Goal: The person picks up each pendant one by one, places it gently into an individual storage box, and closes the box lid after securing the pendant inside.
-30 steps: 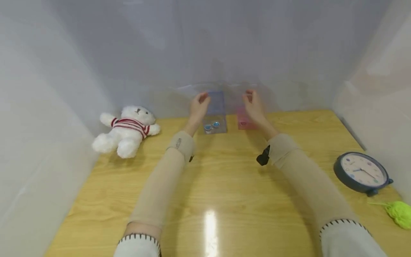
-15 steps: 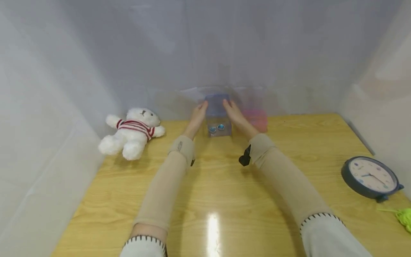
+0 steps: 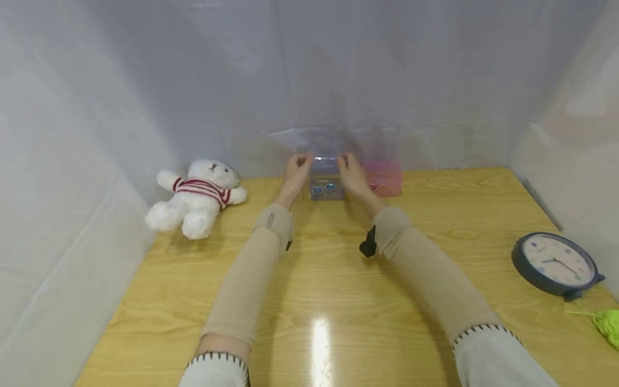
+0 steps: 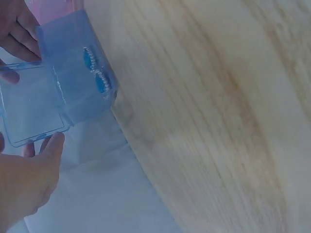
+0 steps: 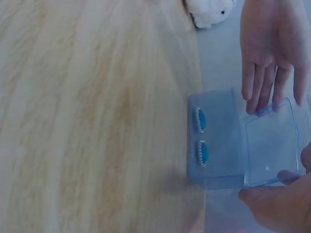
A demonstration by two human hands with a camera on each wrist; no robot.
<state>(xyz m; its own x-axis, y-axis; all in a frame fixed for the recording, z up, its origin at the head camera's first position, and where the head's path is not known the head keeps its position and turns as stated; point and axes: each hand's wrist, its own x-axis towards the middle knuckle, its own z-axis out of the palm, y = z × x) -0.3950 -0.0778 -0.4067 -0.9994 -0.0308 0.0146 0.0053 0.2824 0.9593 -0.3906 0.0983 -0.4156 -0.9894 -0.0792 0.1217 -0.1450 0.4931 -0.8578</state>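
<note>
A clear blue plastic box (image 3: 326,191), with two blue oval gems edged in small beads on its front, stands at the table's back edge. Its hinged lid (image 5: 272,143) is raised, partly tilted over. On the lid's left side, my left hand (image 3: 296,173) holds the edge between thumb and fingers; in the left wrist view that hand (image 4: 31,177) shows beside the lid's corner. The lid's opposite side is pinched by my right hand (image 3: 354,176), one fingertip showing through the plastic in the right wrist view. Just right of it sits a similar pink box (image 3: 388,180), partly hidden.
A white teddy bear (image 3: 199,194) in a striped sweater lies at the back left of the wooden table (image 3: 309,279). At the right are a dark-rimmed clock (image 3: 556,263) and a ball of green yarn (image 3: 608,325). A pale sheet (image 3: 309,70) hangs behind the boxes.
My right hand has moved left from the pink box to the blue box's lid. Since half a second ago, the lid's upper edge has come lower, tilting forward between both hands.
</note>
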